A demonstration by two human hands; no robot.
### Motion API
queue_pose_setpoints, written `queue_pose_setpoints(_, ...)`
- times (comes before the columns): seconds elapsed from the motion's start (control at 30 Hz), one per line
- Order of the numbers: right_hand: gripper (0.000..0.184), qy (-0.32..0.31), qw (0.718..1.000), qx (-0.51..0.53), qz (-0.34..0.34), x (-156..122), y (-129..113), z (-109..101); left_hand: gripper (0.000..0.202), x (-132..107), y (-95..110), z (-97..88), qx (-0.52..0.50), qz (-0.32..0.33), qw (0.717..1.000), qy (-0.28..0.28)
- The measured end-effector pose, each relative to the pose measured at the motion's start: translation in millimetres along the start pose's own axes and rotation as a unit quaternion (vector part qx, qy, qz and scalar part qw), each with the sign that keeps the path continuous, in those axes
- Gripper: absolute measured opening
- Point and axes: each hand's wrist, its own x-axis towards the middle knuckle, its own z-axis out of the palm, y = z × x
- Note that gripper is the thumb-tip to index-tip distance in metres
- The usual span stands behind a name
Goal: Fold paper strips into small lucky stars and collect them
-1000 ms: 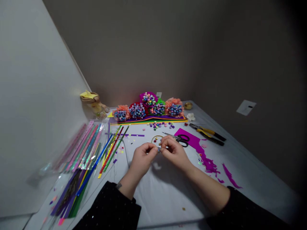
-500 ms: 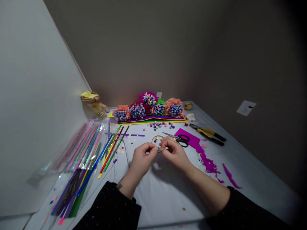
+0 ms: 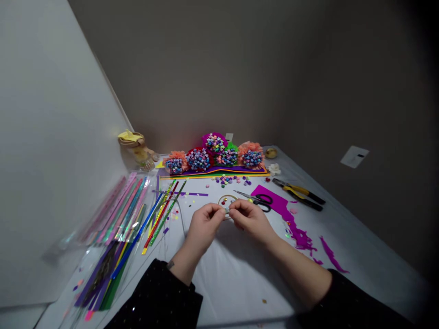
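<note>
Several clear packets of paper strips [image 3: 116, 214] lie fanned at the far left of the counter [image 3: 233, 278], and just to their right a spread of loose coloured strips [image 3: 163, 210] points toward the back wall. Next comes the left hand [image 3: 202, 227], its fingers [image 3: 215, 212] curled in and pinched tight on a small pale bit [image 3: 227, 211], which is held just above the counter, in the middle, in front of the person. The right hand [image 3: 252, 221] meets it from the other side with its fingertips closed on the same bit, so the two hands touch at the tips. What the bit is I cannot tell; it is too small. Just behind the fingertips lies a small gold ring [image 3: 226, 199], and along the back stands a row of paper flower bunches [image 3: 214, 157]. Right of the hands, black-handled scissors [image 3: 259, 199] rest partly on a magenta sheet [image 3: 279, 205], with yellow-handled pliers [image 3: 302, 193] further right.
</note>
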Motion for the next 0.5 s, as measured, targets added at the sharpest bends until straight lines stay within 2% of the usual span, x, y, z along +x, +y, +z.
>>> queue_pose_setpoints(0.27,0.028,0.031,0.995,-0.089,-0.027,-2.0,5.8,0.8,0.015,-0.3,-5.1,2.1,0.087,0.076,0.993,0.01)
queue_pose_setpoints(0.37,0.03,0.011,0.999,-0.053,-0.002,-1.8,5.3,0.8,0.016,-0.5,-6.7,2.4,0.091,0.103,0.99,0.022)
queue_pose_setpoints(0.5,0.035,-0.015,1.0,-0.006,0.024,-1.4,5.1,0.4,0.016,0.0,-8.9,0.6,0.101,0.18,0.978,0.008)
